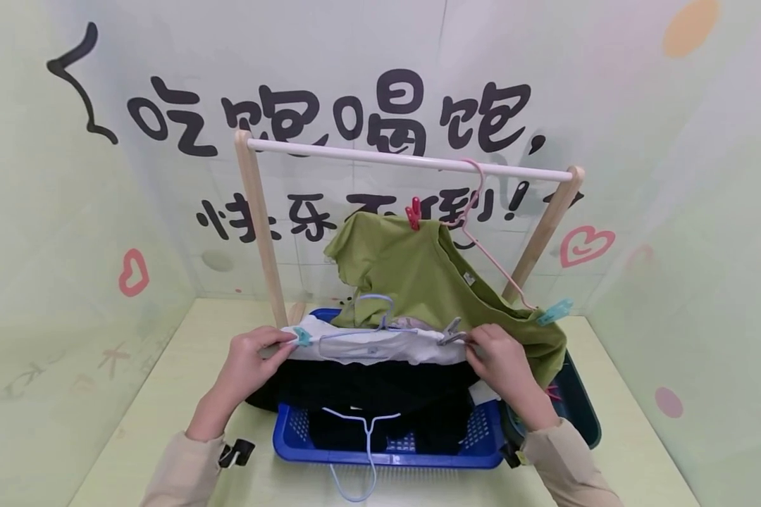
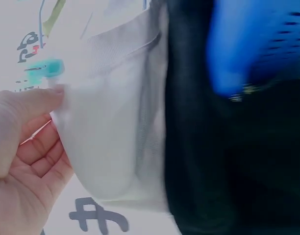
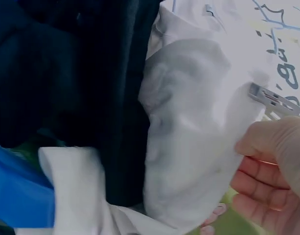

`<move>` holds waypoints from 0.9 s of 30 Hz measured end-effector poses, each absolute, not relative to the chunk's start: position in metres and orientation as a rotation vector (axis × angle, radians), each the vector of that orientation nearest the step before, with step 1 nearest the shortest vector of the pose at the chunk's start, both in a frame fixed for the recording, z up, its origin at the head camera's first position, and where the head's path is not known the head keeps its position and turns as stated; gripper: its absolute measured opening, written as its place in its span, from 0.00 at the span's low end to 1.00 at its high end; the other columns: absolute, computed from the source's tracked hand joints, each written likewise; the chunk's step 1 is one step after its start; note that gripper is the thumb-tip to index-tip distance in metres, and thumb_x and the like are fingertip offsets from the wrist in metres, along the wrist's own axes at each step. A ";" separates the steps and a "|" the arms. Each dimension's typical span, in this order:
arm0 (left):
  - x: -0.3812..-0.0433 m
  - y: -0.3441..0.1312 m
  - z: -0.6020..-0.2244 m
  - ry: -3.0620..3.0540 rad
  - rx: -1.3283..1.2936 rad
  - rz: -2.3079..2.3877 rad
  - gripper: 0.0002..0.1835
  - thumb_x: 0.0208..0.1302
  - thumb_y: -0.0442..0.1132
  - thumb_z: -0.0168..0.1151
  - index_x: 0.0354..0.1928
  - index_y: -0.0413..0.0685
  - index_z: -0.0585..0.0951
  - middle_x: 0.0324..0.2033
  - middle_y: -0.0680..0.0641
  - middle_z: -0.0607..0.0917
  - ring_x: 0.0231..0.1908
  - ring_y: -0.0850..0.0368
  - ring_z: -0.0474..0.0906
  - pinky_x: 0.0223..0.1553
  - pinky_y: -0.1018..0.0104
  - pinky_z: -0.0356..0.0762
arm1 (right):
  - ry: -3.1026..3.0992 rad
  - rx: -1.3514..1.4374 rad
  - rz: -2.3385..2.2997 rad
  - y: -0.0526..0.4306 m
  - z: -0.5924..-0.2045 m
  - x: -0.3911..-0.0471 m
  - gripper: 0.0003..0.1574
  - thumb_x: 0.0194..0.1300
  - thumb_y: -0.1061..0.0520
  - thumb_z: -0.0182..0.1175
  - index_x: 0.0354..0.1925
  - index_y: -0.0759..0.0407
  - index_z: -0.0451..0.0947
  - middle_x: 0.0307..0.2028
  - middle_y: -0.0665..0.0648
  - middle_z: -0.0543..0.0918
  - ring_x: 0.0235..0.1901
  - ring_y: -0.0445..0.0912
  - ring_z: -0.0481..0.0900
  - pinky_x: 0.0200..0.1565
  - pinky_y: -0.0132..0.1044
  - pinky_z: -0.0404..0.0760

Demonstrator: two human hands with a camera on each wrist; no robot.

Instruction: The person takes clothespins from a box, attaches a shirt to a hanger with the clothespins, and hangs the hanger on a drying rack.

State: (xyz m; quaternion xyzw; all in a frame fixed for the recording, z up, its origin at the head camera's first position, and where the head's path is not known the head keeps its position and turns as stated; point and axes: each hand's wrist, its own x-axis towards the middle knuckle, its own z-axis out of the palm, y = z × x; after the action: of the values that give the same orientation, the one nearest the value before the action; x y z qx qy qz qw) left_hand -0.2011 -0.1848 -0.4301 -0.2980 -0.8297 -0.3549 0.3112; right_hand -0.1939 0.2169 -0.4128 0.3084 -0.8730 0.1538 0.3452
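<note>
A white shirt [image 1: 355, 346] on a pale blue hanger [image 1: 385, 320] is stretched between both hands. My left hand [image 1: 255, 359] pinches its left shoulder beside a teal clothespin [image 1: 301, 336]. At the other shoulder my right hand [image 1: 501, 355] pinches the cloth next to a grey clothespin [image 1: 452, 332]. In the wrist views, thumb and fingers grip the white edge just by each pin. Black cloth [image 1: 368, 384] lies below and in front of the shirt, over a blue basket [image 1: 387, 459]. Another pale blue hanger [image 1: 369, 451] pokes out over the basket's front rim.
Behind stands a drying rack with a white bar [image 1: 355, 153] and wooden posts [image 1: 261, 232]. From it a pink hanger [image 1: 491, 257] carries a tilted green shirt [image 1: 406, 260] with a red clothespin [image 1: 413, 213] and a teal one. A dark green tray [image 1: 585, 405] sits at the right.
</note>
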 end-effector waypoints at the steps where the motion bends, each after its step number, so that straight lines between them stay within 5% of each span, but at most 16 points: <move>1: -0.203 -0.184 -0.426 -2.183 -0.788 -0.943 0.11 0.39 0.20 0.72 0.27 0.37 0.85 0.26 0.46 0.85 0.27 0.54 0.82 0.32 0.77 0.78 | -2.228 0.795 0.400 0.217 -0.411 -0.194 0.05 0.49 0.67 0.62 0.28 0.61 0.78 0.26 0.56 0.79 0.28 0.50 0.76 0.26 0.43 0.78; 9: -0.215 -0.175 -0.392 -2.080 -0.775 -0.917 0.10 0.38 0.21 0.73 0.26 0.35 0.85 0.24 0.43 0.85 0.25 0.53 0.82 0.27 0.71 0.77 | -2.049 0.696 0.438 0.214 -0.392 -0.190 0.11 0.44 0.71 0.65 0.30 0.63 0.79 0.27 0.58 0.81 0.28 0.53 0.78 0.26 0.46 0.79; 14: -0.223 -0.167 -0.376 -2.024 -0.742 -0.906 0.09 0.38 0.21 0.74 0.26 0.34 0.85 0.24 0.43 0.85 0.25 0.51 0.82 0.27 0.67 0.78 | -2.034 0.635 0.475 0.216 -0.381 -0.188 0.04 0.52 0.66 0.60 0.30 0.64 0.78 0.27 0.59 0.81 0.29 0.53 0.78 0.30 0.47 0.79; 27: -0.258 -0.135 -0.341 -1.880 -0.638 -0.999 0.06 0.46 0.23 0.70 0.29 0.32 0.84 0.26 0.39 0.85 0.27 0.47 0.80 0.34 0.73 0.74 | -1.901 0.526 0.494 0.221 -0.351 -0.187 0.07 0.48 0.69 0.60 0.29 0.66 0.80 0.25 0.61 0.81 0.27 0.55 0.78 0.29 0.48 0.77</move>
State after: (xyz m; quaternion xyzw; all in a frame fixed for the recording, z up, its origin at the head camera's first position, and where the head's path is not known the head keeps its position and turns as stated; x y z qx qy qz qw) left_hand -0.2580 -0.1354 -0.3415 -0.2573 -0.7581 -0.4029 0.4435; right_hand -0.1872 0.2206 -0.3511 0.2199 -0.7952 0.2064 0.5261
